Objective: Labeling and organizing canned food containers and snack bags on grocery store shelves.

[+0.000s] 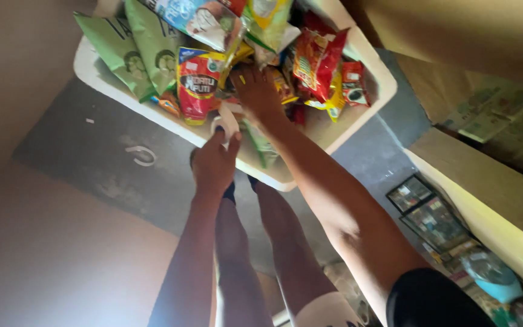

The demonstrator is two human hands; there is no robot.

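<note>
Left hand (213,165) grips white tape roll (225,121); right hand (256,91) on snack packets (198,82)

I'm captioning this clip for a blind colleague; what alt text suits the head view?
Seen from above, a person's left hand grips the rim of a white rectangular tub heaped with colourful snack packets, while the right hand reaches in among them, beside a red foil pouch. Grey floor lies below.

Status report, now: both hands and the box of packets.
Left hand grips white box rim at near edge. Right hand flat on packets inside. Red pouch beside it; nothing blocking.
</note>
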